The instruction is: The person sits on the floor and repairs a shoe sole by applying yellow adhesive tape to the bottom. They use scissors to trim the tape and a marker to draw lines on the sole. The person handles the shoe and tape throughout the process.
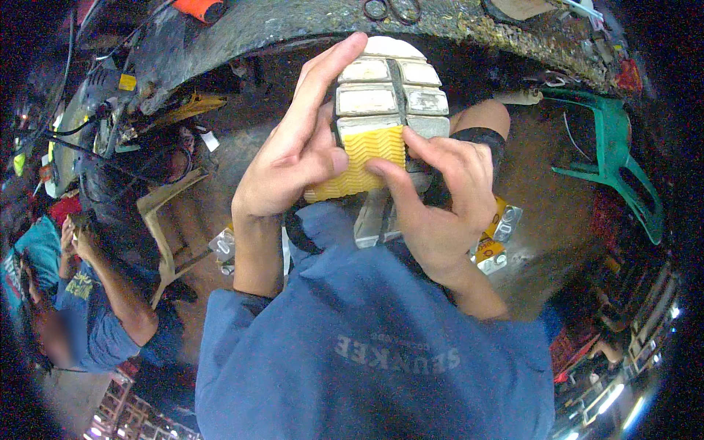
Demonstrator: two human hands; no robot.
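A shoe is held up in front of my chest, its worn white block-tread sole facing me. Across the middle of the sole lies a yellow rubber piece with a wavy ridged pattern. My left hand grips the shoe from the left, fingers stretched along its side and thumb against the yellow piece's left edge. On the other side, my right hand has its thumb pressed on the yellow piece and its index fingertip at the upper right corner. The shoe's lower end is partly hidden behind the yellow piece and my right hand.
A stained bench edge curves across the top, with scissors on it. To the right stands a green plastic chair. Yellow-and-white packages lie below my right arm. Another person sits at left beside a wooden frame.
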